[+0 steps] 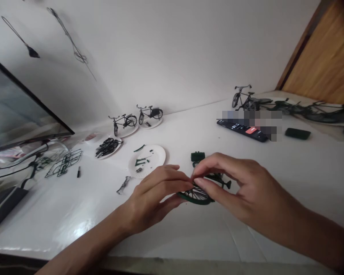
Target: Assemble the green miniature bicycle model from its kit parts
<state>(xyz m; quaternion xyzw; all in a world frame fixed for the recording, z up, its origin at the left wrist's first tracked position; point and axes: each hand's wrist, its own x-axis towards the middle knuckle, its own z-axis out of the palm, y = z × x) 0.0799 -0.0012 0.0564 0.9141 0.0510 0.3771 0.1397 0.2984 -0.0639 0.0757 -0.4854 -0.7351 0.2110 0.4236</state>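
My left hand (154, 196) and right hand (232, 187) both pinch the green miniature bicycle (195, 201) at the fingertips. Squeezing too hard could bend its thin spokes (197, 194); a slip could drop it.

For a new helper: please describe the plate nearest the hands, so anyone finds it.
On the white table, look beyond the left hand. That white paper plate holds loose green parts; the plates behind it hold black parts or black model bicycles.

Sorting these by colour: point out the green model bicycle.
The dark green wire model bicycle, held between the left hand and right hand. It alone is green; the others stand black along the wall.
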